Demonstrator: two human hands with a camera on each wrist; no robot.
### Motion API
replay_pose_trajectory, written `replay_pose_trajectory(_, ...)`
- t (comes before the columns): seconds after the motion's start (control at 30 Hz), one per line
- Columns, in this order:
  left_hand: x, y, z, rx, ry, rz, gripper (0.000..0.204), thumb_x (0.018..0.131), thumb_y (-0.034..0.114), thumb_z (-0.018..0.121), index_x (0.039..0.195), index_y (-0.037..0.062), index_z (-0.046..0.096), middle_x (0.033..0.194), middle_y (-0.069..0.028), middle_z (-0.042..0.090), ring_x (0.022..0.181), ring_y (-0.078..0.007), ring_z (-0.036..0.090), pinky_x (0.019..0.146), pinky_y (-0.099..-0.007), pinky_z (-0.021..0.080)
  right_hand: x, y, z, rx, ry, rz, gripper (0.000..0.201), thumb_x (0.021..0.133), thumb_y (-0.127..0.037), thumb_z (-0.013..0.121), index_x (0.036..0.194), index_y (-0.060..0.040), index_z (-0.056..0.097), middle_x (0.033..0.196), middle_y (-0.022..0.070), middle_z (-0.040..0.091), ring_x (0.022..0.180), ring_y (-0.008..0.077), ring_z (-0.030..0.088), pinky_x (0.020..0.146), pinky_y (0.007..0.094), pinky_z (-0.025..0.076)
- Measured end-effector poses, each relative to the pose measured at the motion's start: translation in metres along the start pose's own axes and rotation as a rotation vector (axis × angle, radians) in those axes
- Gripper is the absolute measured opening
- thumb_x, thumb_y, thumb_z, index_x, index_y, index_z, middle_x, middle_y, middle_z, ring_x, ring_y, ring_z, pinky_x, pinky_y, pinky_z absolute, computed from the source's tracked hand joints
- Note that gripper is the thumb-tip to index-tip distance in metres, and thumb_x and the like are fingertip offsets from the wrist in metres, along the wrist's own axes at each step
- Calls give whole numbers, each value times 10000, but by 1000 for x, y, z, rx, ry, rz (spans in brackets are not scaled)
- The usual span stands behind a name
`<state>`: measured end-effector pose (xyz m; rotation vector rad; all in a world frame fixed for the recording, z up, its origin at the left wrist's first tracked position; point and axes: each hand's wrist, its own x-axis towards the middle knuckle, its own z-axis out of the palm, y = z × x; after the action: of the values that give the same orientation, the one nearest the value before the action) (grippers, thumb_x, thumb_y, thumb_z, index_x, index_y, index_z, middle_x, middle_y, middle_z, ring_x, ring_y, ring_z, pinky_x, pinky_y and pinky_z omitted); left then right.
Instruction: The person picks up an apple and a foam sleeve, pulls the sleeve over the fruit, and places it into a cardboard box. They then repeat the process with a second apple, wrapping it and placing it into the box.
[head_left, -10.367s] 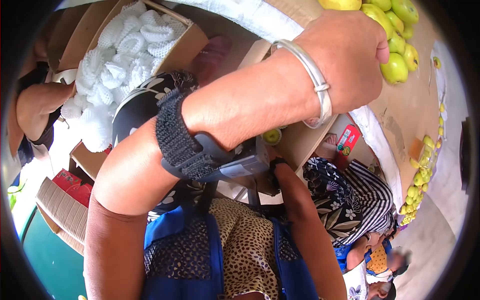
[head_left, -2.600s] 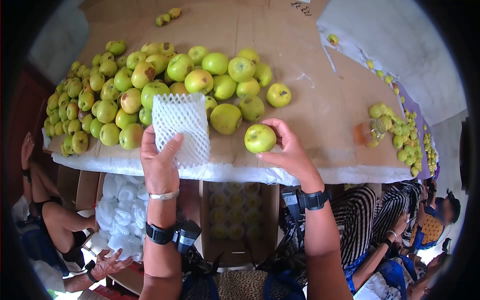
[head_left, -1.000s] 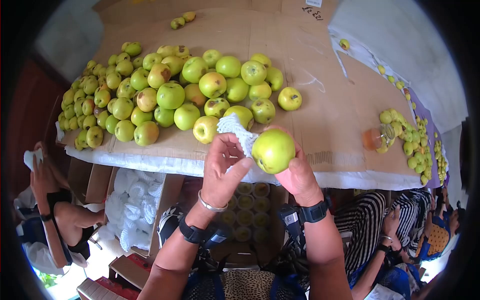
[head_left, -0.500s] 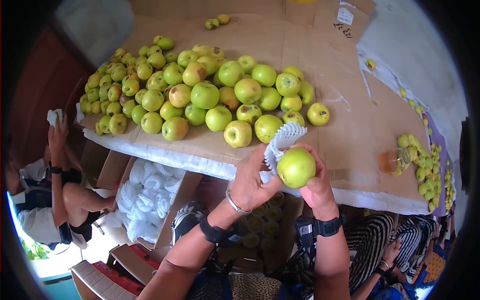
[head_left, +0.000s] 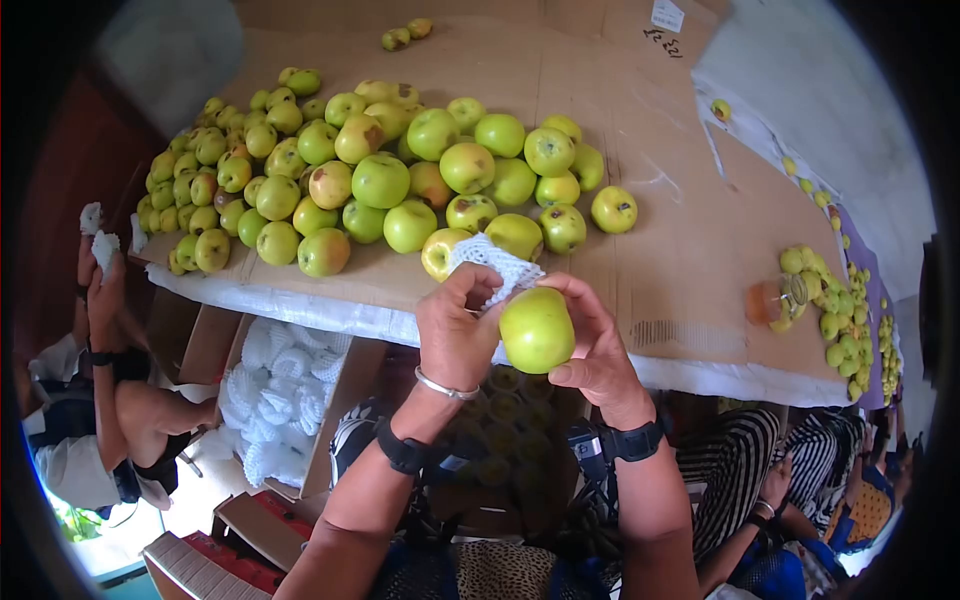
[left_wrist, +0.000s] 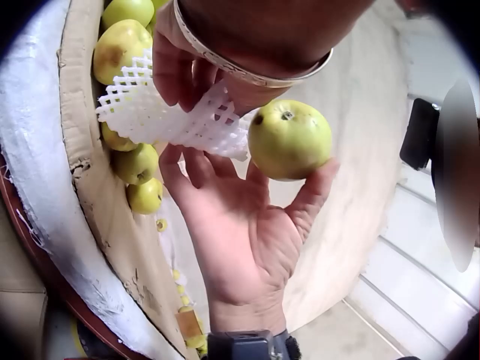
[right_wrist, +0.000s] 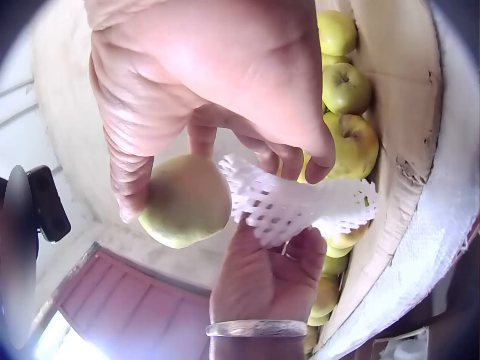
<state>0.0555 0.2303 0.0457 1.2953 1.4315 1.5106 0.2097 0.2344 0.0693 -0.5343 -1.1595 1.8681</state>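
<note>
My left hand, with a silver bangle on its wrist, pinches a white foam net sleeve between curled fingers. Right beside it my right hand holds a yellow-green apple, fingers behind and thumb at its lower right. The sleeve's near end meets the apple's side; in the left wrist view the sleeve stretches leftward from the apple, whose stem end shows with a dark spot nearby. The right wrist view shows the sleeve gathered above the left hand's fingertips, the apple's round body outside it.
A pile of green apples, some with brown blemishes, lies on a cardboard-covered table. A box holds white foam sleeves. A jar stands at the right by smaller fruit. Other people sit on both sides.
Earlier the left hand held the sleeve flat and apart from the apple; the hands came together. Since half a second ago the sleeve has tipped left, and both hands have shifted left in view.
</note>
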Motion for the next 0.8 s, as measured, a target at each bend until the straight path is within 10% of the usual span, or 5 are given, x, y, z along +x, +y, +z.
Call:
replay_pose_trajectory(0.6,0,0,2,-473,-149,-19,96,848,27,564,928,34,511,819,11,552,736,-60,466,665,-214,406,4,7,-9,146,210,-70,698,703,-65,729,1306,-54,376,1181,61,506,1103,156,489,968,317,380)
replay_pose_trajectory(0.8,-1,13,-7,6,-119,284,126,790,8,608,898,29,546,755,-42,554,641,-125,512,580,-246,419,7,-2,-7,-82,217,-76,776,676,44,699,1344,-55,316,1193,78,484,1105,144,476,970,313,381)
